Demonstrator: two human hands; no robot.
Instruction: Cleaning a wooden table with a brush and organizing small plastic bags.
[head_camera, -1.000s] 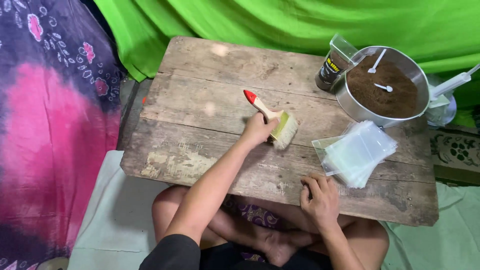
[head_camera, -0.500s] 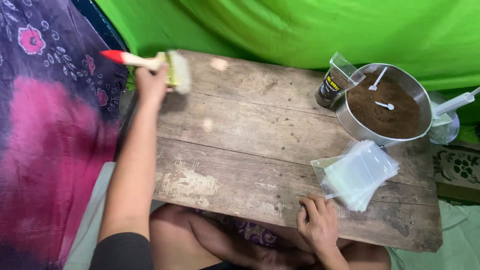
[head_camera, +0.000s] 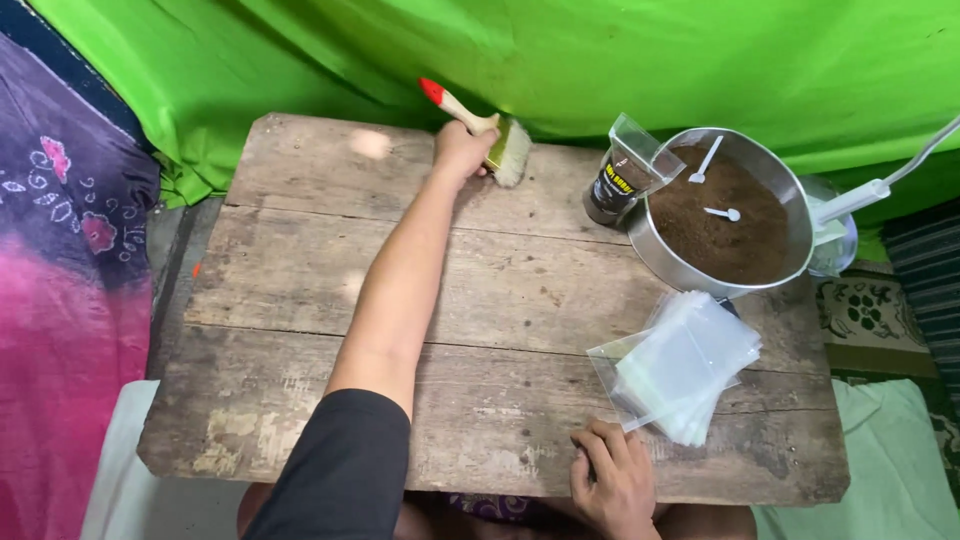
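Observation:
My left hand (head_camera: 460, 150) is stretched to the far edge of the worn wooden table (head_camera: 300, 300) and grips a paintbrush (head_camera: 490, 135) with a red-tipped wooden handle and pale bristles. The bristles touch the boards near the back edge. My right hand (head_camera: 612, 485) rests on the near edge of the table, fingers curled on the wood and holding nothing. A stack of clear plastic bags (head_camera: 685, 365) lies just beyond it.
A round metal pan (head_camera: 660, 262) of dark brown powder with two small white spoons sits at the back right. A filled clear pouch (head_camera: 622, 180) leans against it. Green cloth hangs behind; pink and purple fabric lies on the left.
My left hand swung the brush from the table's middle out past the far left corner, then back to the far edge near the pouch. My right hand stayed on the near edge.

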